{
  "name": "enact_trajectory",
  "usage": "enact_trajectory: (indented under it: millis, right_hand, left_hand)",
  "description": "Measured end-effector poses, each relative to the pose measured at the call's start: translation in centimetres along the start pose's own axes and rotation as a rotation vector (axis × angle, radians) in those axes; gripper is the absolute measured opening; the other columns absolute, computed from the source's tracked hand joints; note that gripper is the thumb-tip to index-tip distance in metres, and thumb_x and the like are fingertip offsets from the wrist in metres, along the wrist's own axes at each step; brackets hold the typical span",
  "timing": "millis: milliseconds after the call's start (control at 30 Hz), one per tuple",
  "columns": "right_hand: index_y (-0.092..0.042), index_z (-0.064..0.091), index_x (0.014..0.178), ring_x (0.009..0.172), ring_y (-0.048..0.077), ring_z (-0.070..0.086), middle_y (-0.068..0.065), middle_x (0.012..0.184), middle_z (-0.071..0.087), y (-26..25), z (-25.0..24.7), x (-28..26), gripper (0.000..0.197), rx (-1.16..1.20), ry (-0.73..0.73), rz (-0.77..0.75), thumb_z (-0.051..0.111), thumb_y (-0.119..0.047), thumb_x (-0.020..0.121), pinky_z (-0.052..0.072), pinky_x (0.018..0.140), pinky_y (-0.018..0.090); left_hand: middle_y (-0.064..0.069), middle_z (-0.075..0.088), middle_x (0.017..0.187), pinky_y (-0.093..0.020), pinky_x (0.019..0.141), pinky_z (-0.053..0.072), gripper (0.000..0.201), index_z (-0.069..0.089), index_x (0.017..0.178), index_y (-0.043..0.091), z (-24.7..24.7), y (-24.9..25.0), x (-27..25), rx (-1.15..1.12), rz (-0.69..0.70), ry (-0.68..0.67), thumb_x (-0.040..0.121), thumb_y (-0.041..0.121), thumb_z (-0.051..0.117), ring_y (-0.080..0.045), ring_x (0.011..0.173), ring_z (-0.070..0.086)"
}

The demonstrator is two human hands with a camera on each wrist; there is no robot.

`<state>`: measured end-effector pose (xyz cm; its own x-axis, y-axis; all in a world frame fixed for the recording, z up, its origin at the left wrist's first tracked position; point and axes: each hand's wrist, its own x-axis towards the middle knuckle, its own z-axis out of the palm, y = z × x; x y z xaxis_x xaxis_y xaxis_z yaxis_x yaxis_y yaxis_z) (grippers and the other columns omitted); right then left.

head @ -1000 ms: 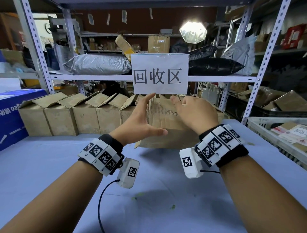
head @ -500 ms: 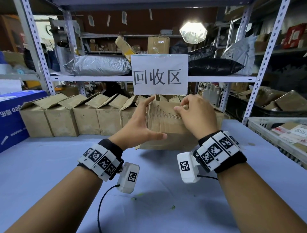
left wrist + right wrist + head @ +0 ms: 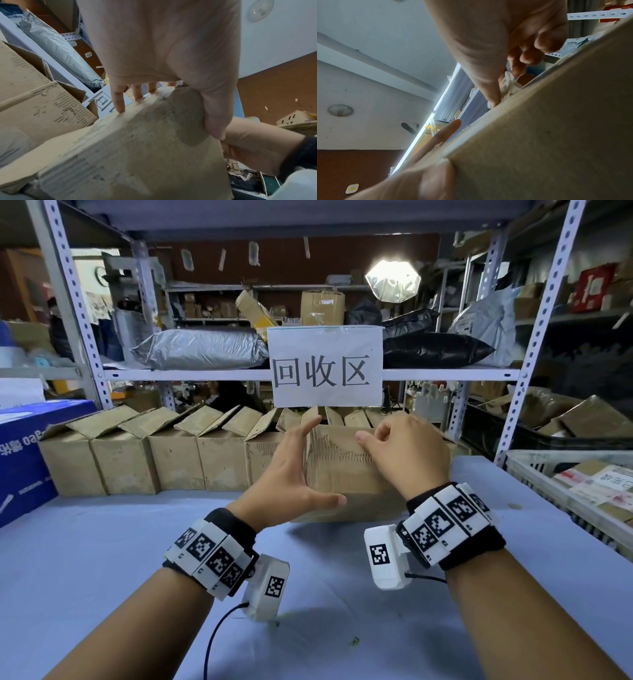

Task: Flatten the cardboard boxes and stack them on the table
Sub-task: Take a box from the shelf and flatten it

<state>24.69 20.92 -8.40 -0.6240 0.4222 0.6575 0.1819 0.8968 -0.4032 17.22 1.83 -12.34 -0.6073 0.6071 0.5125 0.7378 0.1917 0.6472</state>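
A worn cardboard box [image 3: 342, 477] stands on the blue table [image 3: 102, 559] in front of me, a little ahead of a row of open boxes [image 3: 171, 460]. My left hand [image 3: 308, 467] spans its left front corner. Its straight fingers [image 3: 118, 100] lie on the side face and its thumb presses the front. My right hand [image 3: 371, 436] is at the box's top front edge with fingers curled. In the right wrist view its thumb and forefinger pinch a pale crumpled scrap of tape [image 3: 508, 85] on that edge. The box's back is hidden.
A shelf rail with a white paper sign [image 3: 325, 364] hangs just above the box. A blue carton [image 3: 20, 467] stands at the left, a white crate [image 3: 565, 484] of parcels at the right. Upright shelf posts [image 3: 513, 412] flank the table's back.
My right hand has drawn back from over the box's top and curled its fingers at the front edge. The left hand has stayed on the box's corner.
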Motion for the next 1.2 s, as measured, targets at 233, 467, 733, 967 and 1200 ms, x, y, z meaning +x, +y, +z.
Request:
enact_trajectory:
  millis: [233,467,733,967,1200]
  right_hand:
    - [-0.024,0.07,0.068,0.074,0.015,0.066,-0.009,0.071,0.068,1.6,0.1,0.3,0.03,0.245,-0.109,0.018,0.068,-0.043,0.09,0.047,0.066,0.029]
    - [-0.029,0.06,0.081,0.079,0.016,0.065,-0.011,0.079,0.066,2.5,-0.2,0.1,0.014,0.271,-0.1,0.007,0.072,-0.033,0.089,0.051,0.072,0.032]
    - [-0.031,0.068,0.086,0.084,0.016,0.061,-0.01,0.087,0.068,2.5,0.1,-0.1,0.024,0.177,-0.16,-0.064,0.049,-0.032,0.101,0.05,0.072,0.035]
    - [-0.043,0.062,0.09,0.085,-0.001,0.054,-0.016,0.091,0.059,2.3,0.1,-0.3,0.019,0.182,-0.301,-0.167,0.077,-0.042,0.078,0.042,0.07,0.027]
    - [-0.033,0.061,0.08,0.089,0.011,0.054,-0.014,0.088,0.06,1.1,1.1,-0.5,0.015,0.088,-0.174,-0.184,0.068,-0.044,0.087,0.043,0.073,0.032]
  left_hand:
    - [0.017,0.025,0.157,-0.041,0.124,0.027,0.12,0.017,0.158,0.037,-0.4,-0.2,0.1,-0.028,-0.015,-0.019,0.062,0.04,0.09,0.004,0.144,0.023]
    - [0.021,0.024,0.157,-0.033,0.123,0.025,0.119,0.019,0.157,0.039,-0.7,-0.7,0.2,-0.03,-0.012,-0.047,0.061,0.042,0.09,0.018,0.14,0.021]
    - [0.03,0.031,0.144,-0.013,0.111,0.025,0.109,0.026,0.146,0.05,-1.3,-1.9,0.4,-0.03,0.004,-0.087,0.056,0.055,0.086,0.023,0.134,0.025]
    - [0.034,0.029,0.139,-0.006,0.102,0.03,0.114,0.027,0.149,0.049,-2.0,-3.0,0.4,-0.037,-0.039,-0.091,0.053,0.057,0.087,0.024,0.13,0.029]
    - [0.034,0.027,0.14,-0.002,0.095,0.032,0.108,0.028,0.142,0.06,-2.2,-3.2,0.0,-0.017,-0.057,-0.102,0.052,0.058,0.087,0.025,0.127,0.028]
